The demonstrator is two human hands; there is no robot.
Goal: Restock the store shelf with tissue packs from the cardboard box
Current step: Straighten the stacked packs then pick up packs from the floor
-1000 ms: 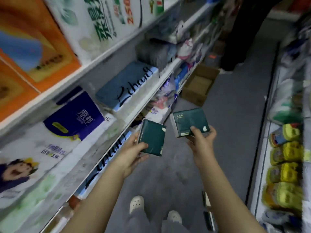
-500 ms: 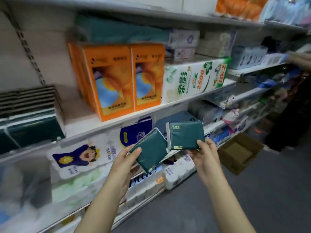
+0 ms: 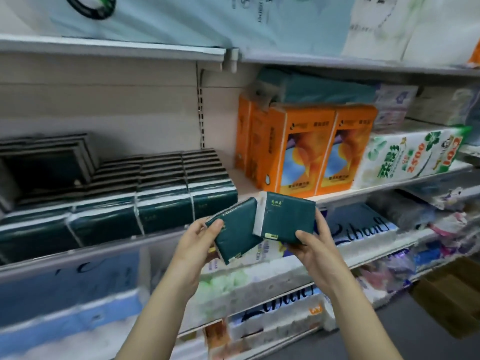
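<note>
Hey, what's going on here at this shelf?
A person is restocking tissues. The left hand holds one dark green pack, tilted; the right hand holds a second green pack. Both are in front of the shelf, not yet placed; rows of matching packs already sit on it.

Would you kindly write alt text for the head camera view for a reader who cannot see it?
A person's left hand grips one dark green tissue pack and the right hand a second pack, before a store shelf where matching green packs lie in rows beside orange tissue boxes.
</note>
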